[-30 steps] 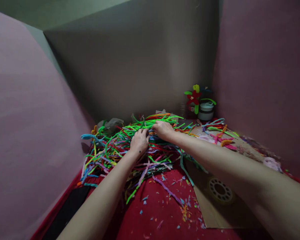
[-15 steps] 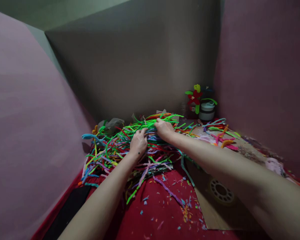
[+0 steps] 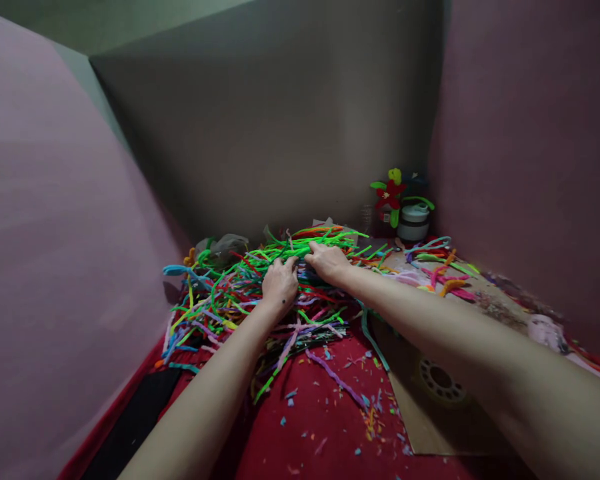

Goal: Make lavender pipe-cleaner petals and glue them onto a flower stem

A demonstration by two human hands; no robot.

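Note:
A wide, tangled heap of coloured pipe cleaners (image 3: 220,293) lies at the back of the red cloth. Bright green pipe cleaners (image 3: 300,248) run across its top. My left hand (image 3: 280,281) rests low on the heap, its fingers curled over the stems just in front of the green ones. Close beside it on the right, my right hand (image 3: 329,263) has thumb and fingertips closed at the green stems. Which stems lie inside each grip is partly hidden by the fingers.
Fuzz scraps dot the red cloth (image 3: 300,433). A cardboard sheet (image 3: 425,427) with a tape-like spool (image 3: 443,380) lies under my right forearm. Back right stand a lidded container (image 3: 414,223) and a red pipe-cleaner flower (image 3: 389,195). A black item (image 3: 135,420) lies at left.
My left hand has shifted slightly right and down across the heap. The right hand has moved a little left and lower, fingers still at the green stems.

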